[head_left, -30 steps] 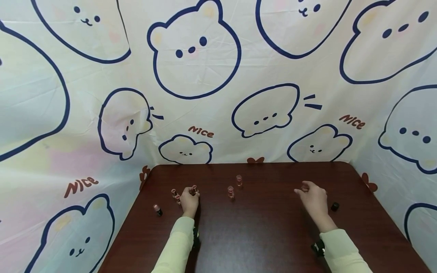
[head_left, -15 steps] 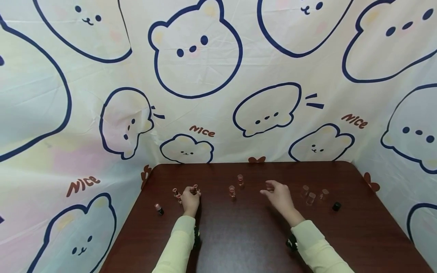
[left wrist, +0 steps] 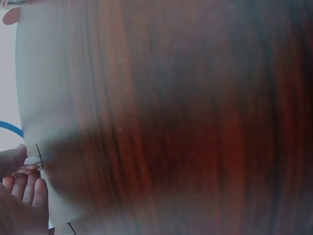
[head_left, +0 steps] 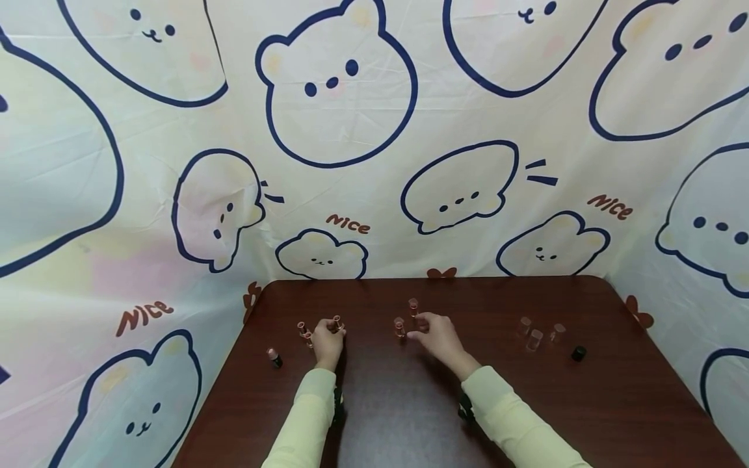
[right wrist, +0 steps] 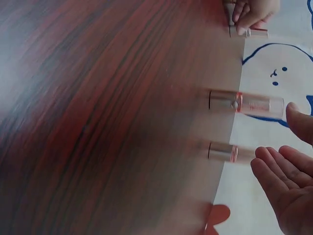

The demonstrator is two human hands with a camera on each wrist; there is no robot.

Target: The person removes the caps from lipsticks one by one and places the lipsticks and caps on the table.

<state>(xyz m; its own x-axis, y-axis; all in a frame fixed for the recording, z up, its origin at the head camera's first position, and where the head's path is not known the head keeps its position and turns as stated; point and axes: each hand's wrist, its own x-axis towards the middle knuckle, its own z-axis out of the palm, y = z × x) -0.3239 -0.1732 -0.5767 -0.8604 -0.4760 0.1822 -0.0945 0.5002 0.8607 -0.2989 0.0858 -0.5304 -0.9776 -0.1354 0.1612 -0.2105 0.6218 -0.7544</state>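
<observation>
My left hand (head_left: 328, 344) pinches an uncapped lipstick (head_left: 337, 322) upright at the table's left side; the right wrist view shows its thumb and fingers around the tube too. My right hand (head_left: 440, 339) is beside two standing lipsticks with clear caps. One capped lipstick (right wrist: 247, 103) has its cap end close to my thumb. Behind my fingertips in that view stands the other capped lipstick (right wrist: 230, 152). The right thumb (right wrist: 299, 122) and fingers are spread apart, nothing gripped between them. In the left wrist view, my left hand (left wrist: 24, 200) shows at the lower left edge.
Two more uncapped lipsticks, one of them a slim tube (head_left: 302, 328), stand left of my left hand. A black-based lipstick (head_left: 274, 357) is farther left. Several clear caps, including one cap (head_left: 534, 340), and a black cap (head_left: 578, 353) stand at the right. A patterned cloth (head_left: 328, 195) hangs behind the table.
My right hand has moved left from beside the clear caps to the two capped lipsticks, leaving the clear caps in view. My left hand stays in place on its lipstick.
</observation>
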